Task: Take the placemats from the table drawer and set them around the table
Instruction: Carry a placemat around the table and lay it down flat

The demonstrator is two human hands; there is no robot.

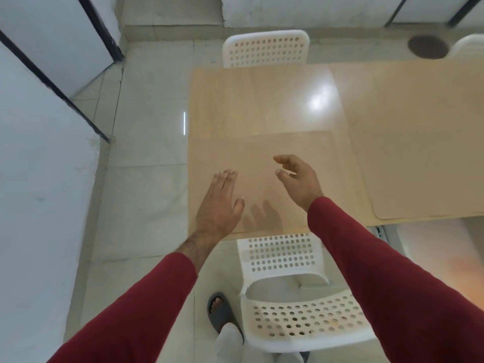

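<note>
Seemingly the step in hand is settling a placemat at the near seat, so the care now goes into squaring it. Two placemats lie on the table (262, 87): the near placemat (275, 142), at about six o'clock on the tabletop just above the near white chair (293, 297), and a second placemat (419, 153) at about three o'clock, its rounded corner close to the table's near edge. Both are nearly the same tan as the wood, so their outlines are faint. The left hand (220, 203) lies over the near placemat's left part with fingers straight and together, palm down, holding nothing; whether it presses the mat or hovers just above cannot be told. The right hand (298, 179) is raised over the mat with fingers loosely curled and apart, empty. To finish well, I would slide with flat palms instead of pinching, line the mat's near edge parallel to the table edge and centre it on the chair. A far white chair (264, 48) at twelve o'clock has no mat in front of it yet.
</note>
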